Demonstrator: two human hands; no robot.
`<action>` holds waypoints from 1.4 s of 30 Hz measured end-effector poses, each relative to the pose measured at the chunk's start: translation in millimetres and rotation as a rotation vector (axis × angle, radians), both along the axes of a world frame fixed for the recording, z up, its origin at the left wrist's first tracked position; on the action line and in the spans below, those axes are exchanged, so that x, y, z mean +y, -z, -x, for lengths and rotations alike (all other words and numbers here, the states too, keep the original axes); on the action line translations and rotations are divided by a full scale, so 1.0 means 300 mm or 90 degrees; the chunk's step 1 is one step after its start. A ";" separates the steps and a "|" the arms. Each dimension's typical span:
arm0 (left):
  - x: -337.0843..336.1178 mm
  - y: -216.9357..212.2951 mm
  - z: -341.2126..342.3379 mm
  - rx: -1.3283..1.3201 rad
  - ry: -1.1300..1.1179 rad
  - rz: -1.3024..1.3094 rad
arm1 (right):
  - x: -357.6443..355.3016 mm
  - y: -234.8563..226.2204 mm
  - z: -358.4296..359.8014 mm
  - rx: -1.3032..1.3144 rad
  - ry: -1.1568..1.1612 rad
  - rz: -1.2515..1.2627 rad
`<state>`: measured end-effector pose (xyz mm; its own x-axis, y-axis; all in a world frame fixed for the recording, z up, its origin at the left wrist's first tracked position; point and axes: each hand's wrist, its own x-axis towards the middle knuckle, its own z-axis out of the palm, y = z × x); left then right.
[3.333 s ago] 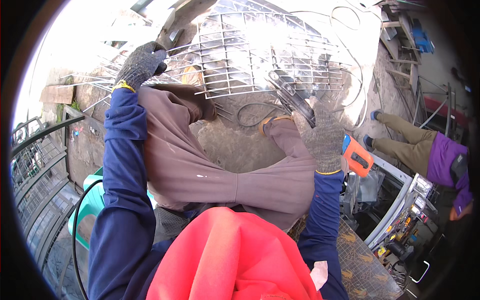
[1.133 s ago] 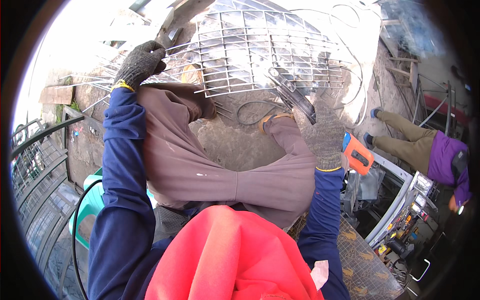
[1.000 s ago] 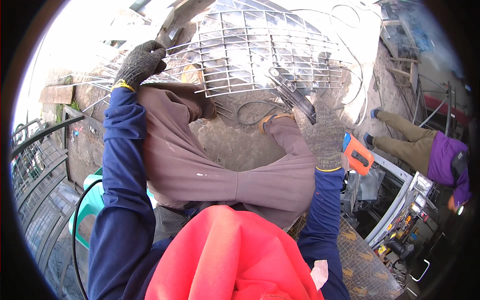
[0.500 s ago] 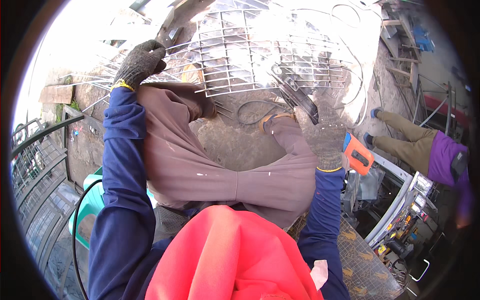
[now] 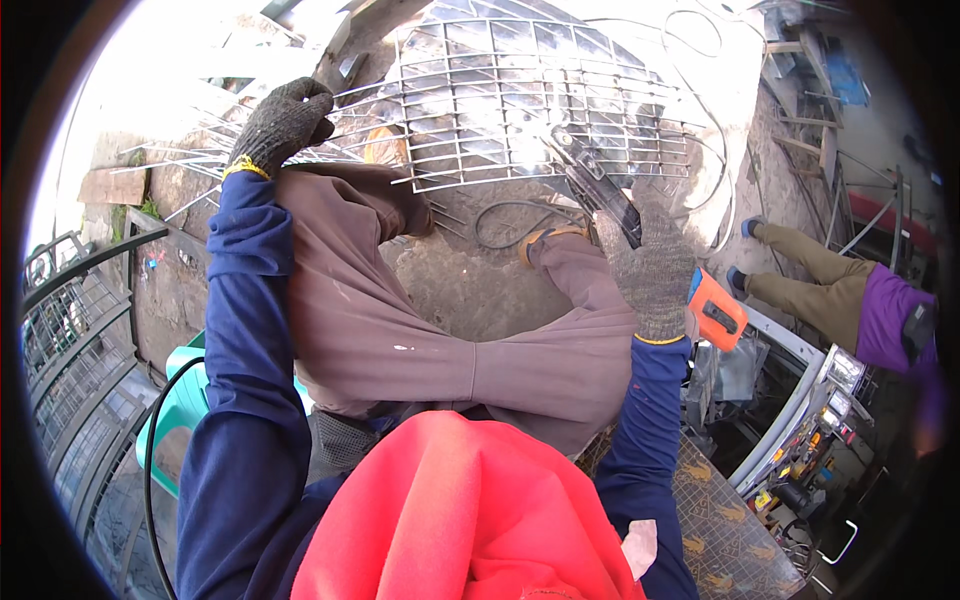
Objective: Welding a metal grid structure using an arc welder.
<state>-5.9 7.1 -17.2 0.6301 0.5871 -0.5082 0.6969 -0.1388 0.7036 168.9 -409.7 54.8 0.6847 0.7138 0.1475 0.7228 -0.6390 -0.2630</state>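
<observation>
Beyond your knees, the metal grid [image 5: 456,130] spreads with its long axis running left to right, its bare rod ends pointing toward your gloved left hand [image 5: 285,125]. That hand is curled beside those ends, though whether it grips one cannot be told. Your gloved right hand [image 5: 650,270] is closed around the black welding clamp [image 5: 602,192], which slants forward and left, its far end over the grid's near edge.

Navy sleeves [image 5: 245,330], brown trousers [image 5: 420,350].
Gray gloves [image 5: 275,125] show yellow edging [image 5: 247,166]; the tool [image 5: 602,195] is black, the grid [image 5: 453,97] silvery, the seat [image 5: 175,405] teal.
</observation>
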 end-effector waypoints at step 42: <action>-0.014 -0.023 -0.009 0.002 0.013 -0.025 | 0.020 -0.002 0.019 0.013 -0.029 0.036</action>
